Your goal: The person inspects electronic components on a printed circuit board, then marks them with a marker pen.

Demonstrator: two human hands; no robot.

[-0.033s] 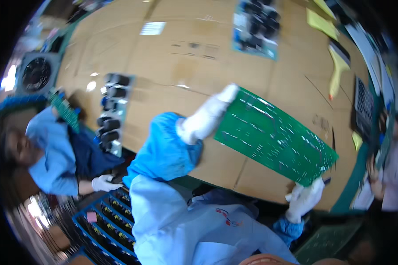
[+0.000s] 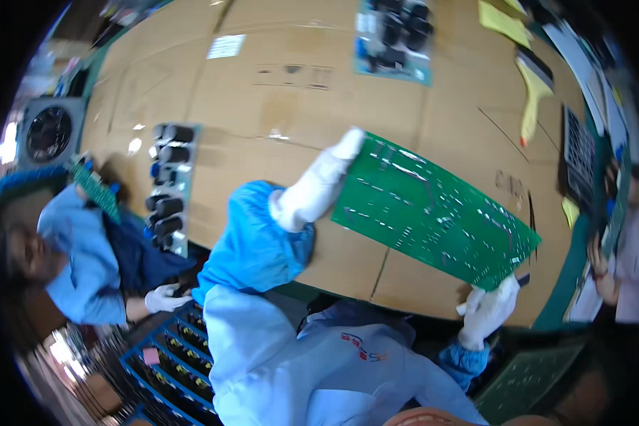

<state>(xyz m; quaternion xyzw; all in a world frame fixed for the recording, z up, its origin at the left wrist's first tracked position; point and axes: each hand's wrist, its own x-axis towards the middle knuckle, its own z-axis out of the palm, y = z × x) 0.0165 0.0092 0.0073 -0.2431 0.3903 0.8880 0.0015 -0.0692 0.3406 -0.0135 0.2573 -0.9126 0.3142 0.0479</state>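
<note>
A large green circuit board [image 2: 433, 213] is held up over the cardboard-covered table, tilted, its solder side with small white marks facing up. My left hand [image 2: 319, 181], in a white glove and blue sleeve cover, grips its far left corner, with the fingertips partly behind the edge. At the near right corner, my gloved right hand [image 2: 491, 307] is closed on the board. Parts on the underside are hidden.
Boards with black cylindrical parts lie at left [image 2: 170, 188] and at the far side [image 2: 394, 39]. A yellow-handled brush [image 2: 532, 92] and a black keypad device [image 2: 579, 156] are at right. Co-workers sit left and right; the left one holds a green board [image 2: 96, 188]. A blue rack [image 2: 170, 355] stands below.
The whole view has shifted slightly, so the table and boards appear a little further left and up. Both hands keep their hold on the circuit board.
</note>
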